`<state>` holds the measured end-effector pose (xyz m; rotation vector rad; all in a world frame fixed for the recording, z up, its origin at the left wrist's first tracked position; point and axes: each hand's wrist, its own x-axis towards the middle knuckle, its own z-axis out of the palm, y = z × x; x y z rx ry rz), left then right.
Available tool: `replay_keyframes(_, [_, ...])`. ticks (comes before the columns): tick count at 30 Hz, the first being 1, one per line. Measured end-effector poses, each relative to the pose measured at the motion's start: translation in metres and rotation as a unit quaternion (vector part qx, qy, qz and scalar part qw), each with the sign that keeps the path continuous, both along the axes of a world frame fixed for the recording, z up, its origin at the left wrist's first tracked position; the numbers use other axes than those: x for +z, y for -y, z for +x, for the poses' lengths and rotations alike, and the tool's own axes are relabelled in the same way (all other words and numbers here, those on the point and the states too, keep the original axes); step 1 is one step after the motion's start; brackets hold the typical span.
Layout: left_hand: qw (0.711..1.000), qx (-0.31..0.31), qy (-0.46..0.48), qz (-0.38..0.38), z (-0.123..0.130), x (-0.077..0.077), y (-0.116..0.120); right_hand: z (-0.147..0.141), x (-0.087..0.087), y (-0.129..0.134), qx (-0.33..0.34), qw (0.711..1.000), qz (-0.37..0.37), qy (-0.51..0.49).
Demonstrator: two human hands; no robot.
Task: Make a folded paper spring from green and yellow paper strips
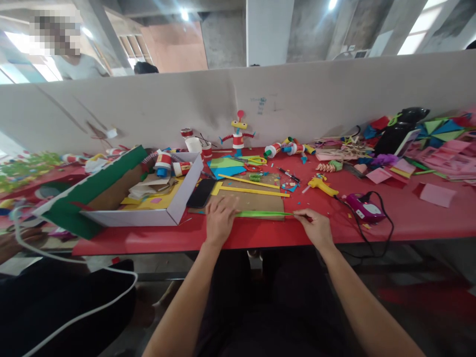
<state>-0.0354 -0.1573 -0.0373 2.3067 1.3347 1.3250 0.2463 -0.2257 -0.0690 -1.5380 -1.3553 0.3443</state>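
A bright green paper strip [264, 214] stretches between my hands, low over the front edge of a brown cardboard sheet [256, 201]. My right hand [316, 228] pinches the strip's right end between thumb and fingertips. At the other end, my left hand [220, 220] is closed over the strip, its fingers bent and slightly blurred. Yellow paper strips [256, 191] lie on the cardboard just beyond the green one. A small green paper coil [255, 177] rests farther back. Beside my left hand is a black phone [201, 193].
An open box [130, 218] with paper scraps and cups stands at left. Yellow scissors [256, 160] and a paper-cup robot figure [238, 140] are behind. To the right lie a yellow glue gun [323, 186], a purple corded box [364, 207] and pink paper [438, 194]. A co-worker's arm [17, 243] shows at far left.
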Motion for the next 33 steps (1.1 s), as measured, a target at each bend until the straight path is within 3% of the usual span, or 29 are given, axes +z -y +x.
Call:
replay_keyframes(3, [0.994,-0.089,-0.063,-0.003,0.009,0.002,0.003,0.000,0.000,0.001,0.004,1.000,0.017,0.009])
replay_keyframes(8, [0.981,-0.117,-0.148,0.054,0.008,-0.005,0.001,0.000,-0.002,0.001,0.003,0.999,0.031,0.017])
replay_keyframes(13, [0.957,-0.093,-0.239,0.134,0.003,-0.012,-0.002,0.001,-0.007,-0.001,0.013,0.998,0.043,0.052])
replay_keyframes(17, [0.952,-0.079,-0.252,0.155,0.002,-0.014,-0.005,-0.004,0.003,-0.003,0.000,0.982,0.024,0.190])
replay_keyframes(21, [0.951,-0.069,-0.265,0.147,0.003,-0.013,-0.006,-0.029,0.023,-0.011,0.030,0.945,0.018,0.326])
replay_keyframes(25, [0.949,-0.069,-0.267,0.151,0.002,-0.013,-0.006,-0.064,0.033,-0.024,0.097,0.918,0.036,0.382])
replay_keyframes(29, [0.951,-0.039,-0.266,0.151,-0.001,-0.015,-0.006,-0.077,0.026,-0.034,0.116,0.908,0.047,0.400])
replay_keyframes(33, [0.959,0.023,-0.258,0.112,-0.004,-0.016,-0.005,-0.062,0.016,-0.037,0.089,0.905,0.066,0.411])
